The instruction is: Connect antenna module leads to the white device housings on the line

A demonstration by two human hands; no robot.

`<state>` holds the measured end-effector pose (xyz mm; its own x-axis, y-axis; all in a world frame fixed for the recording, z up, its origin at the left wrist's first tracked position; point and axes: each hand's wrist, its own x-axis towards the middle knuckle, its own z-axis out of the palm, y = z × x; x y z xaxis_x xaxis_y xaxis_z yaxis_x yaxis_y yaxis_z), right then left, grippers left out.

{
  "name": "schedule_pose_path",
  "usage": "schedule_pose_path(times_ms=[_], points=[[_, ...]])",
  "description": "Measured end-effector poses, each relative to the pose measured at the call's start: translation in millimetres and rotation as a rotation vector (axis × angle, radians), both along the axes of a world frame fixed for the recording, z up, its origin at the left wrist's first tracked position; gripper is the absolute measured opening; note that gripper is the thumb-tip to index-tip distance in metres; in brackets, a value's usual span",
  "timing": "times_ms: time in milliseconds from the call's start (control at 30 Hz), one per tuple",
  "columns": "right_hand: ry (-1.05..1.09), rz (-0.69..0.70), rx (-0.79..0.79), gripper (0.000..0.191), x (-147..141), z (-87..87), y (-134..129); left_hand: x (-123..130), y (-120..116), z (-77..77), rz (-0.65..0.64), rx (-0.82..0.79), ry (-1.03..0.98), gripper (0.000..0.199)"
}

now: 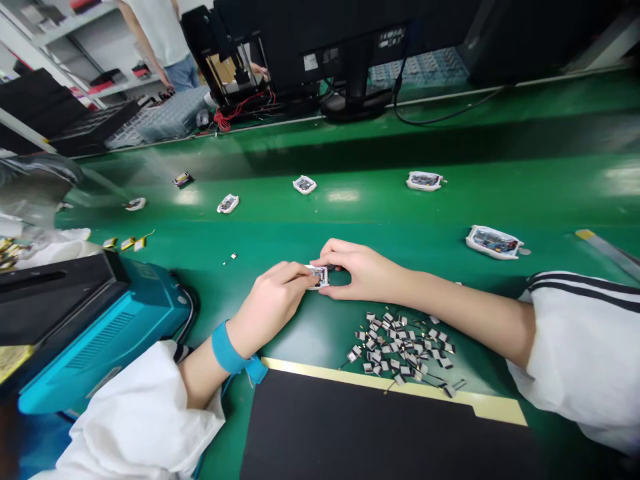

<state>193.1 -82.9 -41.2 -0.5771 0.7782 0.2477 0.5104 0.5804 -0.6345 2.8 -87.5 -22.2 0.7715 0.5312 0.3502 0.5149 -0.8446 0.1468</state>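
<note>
Between my two hands, over the green bench, is a small white plastic housing with a circuit board (321, 275) inside. My left hand (273, 297), with a teal strap (229, 348) at its wrist, grips the housing from the left, covering part of it. My right hand (363, 270) curls around the housing's right end, thumb below and fingers above. A small dark piece shows by its fingertips; what it is I cannot make out. Just below my right forearm lies a loose pile of small silver modules (395, 343) with short dark leads.
More white housings with boards lie across the bench, such as one at right (494, 241) and one farther back (305, 185). A teal machine (105, 327) stands at left. A black mat (380, 427) lies in front. A monitor stand (356, 93) and another person (163, 40) are beyond.
</note>
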Motion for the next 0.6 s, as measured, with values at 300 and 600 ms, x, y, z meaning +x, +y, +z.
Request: schedule_pose_path(times_ms=[300,600], points=[[-0.006,-0.005,-0.015,0.034,0.4,0.8,-0.4,0.9,-1.8,2.4,0.003,0.080,0.059,0.018],[0.002,-0.008,0.031,0.032,0.7,-1.0,-0.6,4.0,-4.4,5.2,0.011,0.131,0.086,0.016]])
